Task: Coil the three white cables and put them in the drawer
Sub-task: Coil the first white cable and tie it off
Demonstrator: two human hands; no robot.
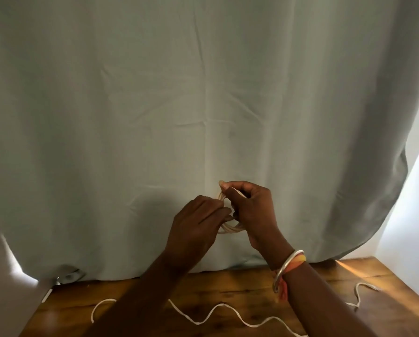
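1. Left hand (196, 227), just left of 6 o'clock in the view: bare. The forearm is uncovered down to the lower edge.
2. Right hand (252, 210), just right of 6 o'clock: bare. The forearm is likewise uncovered to the lower edge.
3. Fingernail (221, 183), at 10 o'clock of the right hand: long, pale, rounded at the tip.
4. Bangle (286, 266), on the right wrist at 5 o'clock of that hand: plain silver-coloured metal, smooth. It is open-ended, with a blunt end at its 7 o'clock.
5. Thread band (298, 259), touching the bangle at its 2 o'clock: orange and yellow strands.
6. Tassel (282, 291), at 6 o'clock of the bangle: frayed orange-red threads lying against the forearm.
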